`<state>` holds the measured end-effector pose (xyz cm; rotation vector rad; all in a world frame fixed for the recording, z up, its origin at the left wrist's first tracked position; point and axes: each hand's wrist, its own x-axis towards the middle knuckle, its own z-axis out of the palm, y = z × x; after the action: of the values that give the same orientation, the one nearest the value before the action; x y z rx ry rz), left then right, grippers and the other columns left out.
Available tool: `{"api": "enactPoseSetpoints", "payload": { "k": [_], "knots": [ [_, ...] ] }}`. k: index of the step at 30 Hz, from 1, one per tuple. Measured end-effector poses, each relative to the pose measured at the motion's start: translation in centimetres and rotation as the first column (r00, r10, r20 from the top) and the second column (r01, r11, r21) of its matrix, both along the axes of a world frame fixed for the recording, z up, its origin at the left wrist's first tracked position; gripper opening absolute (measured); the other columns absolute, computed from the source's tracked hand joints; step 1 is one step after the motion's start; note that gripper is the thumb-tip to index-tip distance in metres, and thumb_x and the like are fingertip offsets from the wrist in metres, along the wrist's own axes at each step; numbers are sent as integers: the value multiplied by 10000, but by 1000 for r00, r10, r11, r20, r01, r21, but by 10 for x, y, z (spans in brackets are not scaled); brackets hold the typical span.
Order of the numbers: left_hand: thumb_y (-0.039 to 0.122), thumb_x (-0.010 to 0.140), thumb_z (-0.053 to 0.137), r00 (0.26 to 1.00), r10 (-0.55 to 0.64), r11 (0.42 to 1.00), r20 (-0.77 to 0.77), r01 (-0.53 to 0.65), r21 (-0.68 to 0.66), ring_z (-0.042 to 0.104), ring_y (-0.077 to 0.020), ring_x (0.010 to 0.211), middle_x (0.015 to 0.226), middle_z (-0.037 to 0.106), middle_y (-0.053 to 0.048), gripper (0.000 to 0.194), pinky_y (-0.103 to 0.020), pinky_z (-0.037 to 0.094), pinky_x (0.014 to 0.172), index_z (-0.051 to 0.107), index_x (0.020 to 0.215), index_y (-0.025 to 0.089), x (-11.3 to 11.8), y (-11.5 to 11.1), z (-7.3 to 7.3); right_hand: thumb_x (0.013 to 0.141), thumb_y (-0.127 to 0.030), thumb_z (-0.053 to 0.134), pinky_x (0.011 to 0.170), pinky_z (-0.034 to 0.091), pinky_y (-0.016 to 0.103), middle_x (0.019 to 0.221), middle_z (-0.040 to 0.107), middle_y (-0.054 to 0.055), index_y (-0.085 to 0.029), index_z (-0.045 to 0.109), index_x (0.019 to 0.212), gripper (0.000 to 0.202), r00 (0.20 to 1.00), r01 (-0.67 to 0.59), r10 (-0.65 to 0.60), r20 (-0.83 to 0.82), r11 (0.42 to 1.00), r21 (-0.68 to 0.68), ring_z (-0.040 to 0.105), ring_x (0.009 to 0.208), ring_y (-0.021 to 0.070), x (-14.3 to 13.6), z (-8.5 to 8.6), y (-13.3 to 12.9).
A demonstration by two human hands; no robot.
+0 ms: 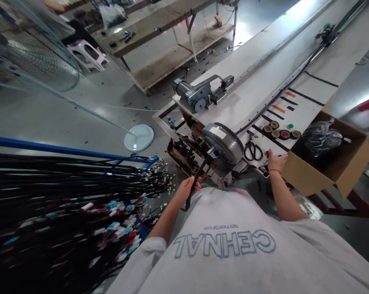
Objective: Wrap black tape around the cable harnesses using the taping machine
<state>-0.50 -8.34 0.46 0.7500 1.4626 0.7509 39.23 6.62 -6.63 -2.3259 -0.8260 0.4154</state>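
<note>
Low in front of the round wheel-shaped machine [223, 143], my left hand [187, 190] is closed round a black cable [194, 188] that hangs down from it. My right hand [276, 162], a red band at its wrist, rests at the near corner of the bench [261, 145] with thumb and fingers apart. Its thumb is close to a small red part whose kind I cannot make out. Black-handled scissors [253, 151] lie just left of that hand. Several tape rolls [275, 133] sit beyond it. A long black harness [278, 96] runs along the bench from the wheel.
A cardboard box [310, 175] with black plastic inside stands at the right. A motorised device [199, 96] is mounted on the bench's left side. Bundled cables with connectors [111, 220] hang on a blue rack [50, 146] at left. A fan [34, 53] stands behind them.
</note>
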Motion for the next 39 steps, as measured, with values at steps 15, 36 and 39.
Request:
{"api": "enactPoseSetpoints", "payload": {
  "k": [15, 36, 39],
  "knots": [
    [528, 793, 531, 919, 47, 975, -391, 42, 218, 495, -131, 566, 576, 532, 32, 339, -253, 381, 572, 551, 757, 191, 29, -7, 1, 781, -587, 604, 1089, 307, 555, 1414, 371, 355, 50, 261, 1436, 975, 1000, -3, 2, -19, 999, -52, 379, 1329, 432, -3, 8, -1],
    [641, 810, 497, 971, -100, 960, -215, 151, 234, 491, -110, 507, 619, 617, -3, 523, -240, 398, 531, 656, 873, 147, 33, 66, 0, 780, -602, 598, 1095, 300, 532, 1405, 363, 359, 59, 242, 1430, 993, 1000, -21, 22, 6, 999, -34, 380, 1329, 430, 2, -7, -1],
    [653, 821, 467, 982, -52, 962, -183, 98, 254, 456, -100, 489, 639, 620, -8, 564, -238, 361, 506, 652, 928, 131, 34, 64, -5, 785, -623, 571, 1089, 306, 539, 1419, 351, 355, 54, 240, 1434, 994, 999, -26, 26, 28, 1000, -12, 382, 1329, 427, 2, -9, 0]
  ]
}}
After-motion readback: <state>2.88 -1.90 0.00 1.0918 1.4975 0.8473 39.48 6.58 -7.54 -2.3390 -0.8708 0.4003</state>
